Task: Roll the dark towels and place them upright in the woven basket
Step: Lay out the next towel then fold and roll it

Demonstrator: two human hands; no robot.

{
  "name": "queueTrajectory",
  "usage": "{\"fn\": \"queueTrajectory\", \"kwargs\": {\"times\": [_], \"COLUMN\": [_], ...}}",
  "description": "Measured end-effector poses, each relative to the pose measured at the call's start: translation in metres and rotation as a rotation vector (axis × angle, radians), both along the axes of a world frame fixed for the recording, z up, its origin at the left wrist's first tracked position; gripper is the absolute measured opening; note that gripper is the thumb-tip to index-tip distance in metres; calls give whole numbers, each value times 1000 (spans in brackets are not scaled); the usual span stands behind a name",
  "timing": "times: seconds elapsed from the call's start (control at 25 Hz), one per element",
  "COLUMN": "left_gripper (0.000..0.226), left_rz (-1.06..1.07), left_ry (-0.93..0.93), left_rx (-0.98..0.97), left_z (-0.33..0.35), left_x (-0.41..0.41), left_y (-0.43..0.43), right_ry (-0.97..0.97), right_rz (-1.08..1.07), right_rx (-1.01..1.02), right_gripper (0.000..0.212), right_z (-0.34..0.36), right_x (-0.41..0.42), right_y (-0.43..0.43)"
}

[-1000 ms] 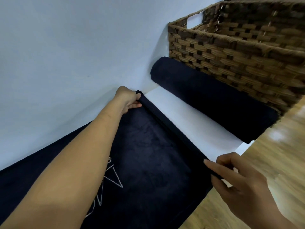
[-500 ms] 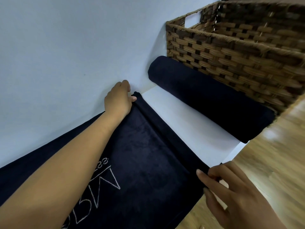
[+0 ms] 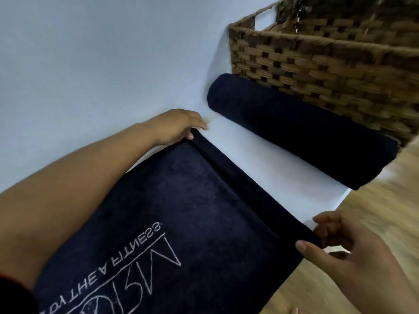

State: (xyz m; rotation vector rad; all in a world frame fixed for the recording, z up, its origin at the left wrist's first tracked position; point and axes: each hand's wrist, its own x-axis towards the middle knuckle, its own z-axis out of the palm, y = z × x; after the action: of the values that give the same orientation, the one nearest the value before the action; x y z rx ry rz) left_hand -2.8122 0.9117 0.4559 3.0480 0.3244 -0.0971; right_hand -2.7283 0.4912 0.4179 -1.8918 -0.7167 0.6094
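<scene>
Head view, nearest first: the right hand [image 3: 340, 252] pinches the near end of a thin rolled edge, thumb on top and fingers curled behind it. That edge belongs to the dark towel [image 3: 181, 211], spread flat on the white worktop [image 3: 260, 164] with white lettering facing up. At the roll's far end, by the wall, the left hand [image 3: 174, 128] grips it with curled fingers. Beyond a bare strip of worktop, a fully rolled towel [image 3: 301, 132] lies on its side, touching the front wall of the woven basket [image 3: 328, 60].
</scene>
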Motion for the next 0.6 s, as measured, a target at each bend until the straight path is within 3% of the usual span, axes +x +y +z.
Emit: {"fn": "queueTrajectory", "kwargs": {"times": [0.08,0.16,0.32,0.44,0.6], "left_gripper": [42,39,23,6,22], "left_rz": [-90,-154,-377,-421,-386], "left_ry": [39,68,17,-59,-161], "left_rx": [-32,-12,319,526,660], "left_z": [-2,-3,-1,2,4], "left_x": [1,-1,-4,7,5], "left_y": [7,11,16,13,12], "right_ry": [-29,-98,-146,-386,-709], "right_rz": [14,-3,-63,-84,-74], "right_rx": [-102,-120,-57,-57,29], "right_gripper": [35,23,32,38,22], "right_z": [2,7,11,5,-9], "right_x": [0,-1,7,18,26], "right_y": [1,2,6,10,12]}}
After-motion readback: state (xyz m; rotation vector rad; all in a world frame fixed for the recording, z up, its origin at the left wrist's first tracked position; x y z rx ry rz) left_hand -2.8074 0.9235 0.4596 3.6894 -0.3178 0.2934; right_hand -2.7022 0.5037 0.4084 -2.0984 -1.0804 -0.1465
